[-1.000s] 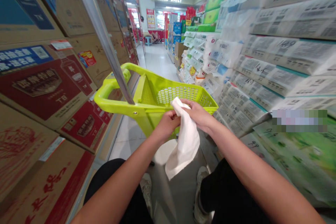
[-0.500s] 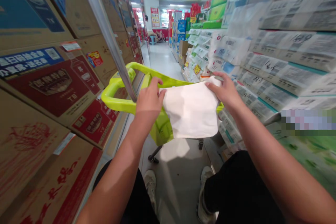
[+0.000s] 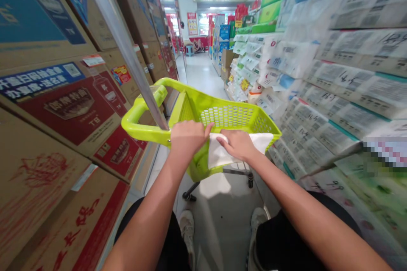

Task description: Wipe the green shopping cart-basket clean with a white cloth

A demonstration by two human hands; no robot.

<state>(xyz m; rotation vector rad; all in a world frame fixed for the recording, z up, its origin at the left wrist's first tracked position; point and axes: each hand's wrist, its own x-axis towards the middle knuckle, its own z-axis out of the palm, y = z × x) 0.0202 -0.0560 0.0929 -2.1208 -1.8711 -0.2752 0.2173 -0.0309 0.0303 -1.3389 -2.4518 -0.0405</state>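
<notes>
A lime-green shopping cart (image 3: 197, 165) stands sideways before me, its handle end at the left. My left hand (image 3: 188, 137) is closed over the cart's near rim, thumb pointing right. A white cloth (image 3: 218, 156) hangs over the same rim, partly down the outer side. On top of it lies my right hand (image 3: 238, 144), fingers curled over the edge and pressing the cloth against the rim. My fingertips inside the basket are hidden. A metal pole (image 3: 127, 46) rises in front of the cart's handle.
Stacked cardboard cartons (image 3: 63, 106) line the left side close by. Piles of packaged tissues (image 3: 343, 80) rise along the right. A bright aisle floor (image 3: 202, 70) runs ahead between them, with a blue stool (image 3: 189, 50) farther back.
The cloth, held up and spread between both hands before, now lies over the cart's rim. My left hand has let go of it and gripped the rim; my right hand has moved left and down.
</notes>
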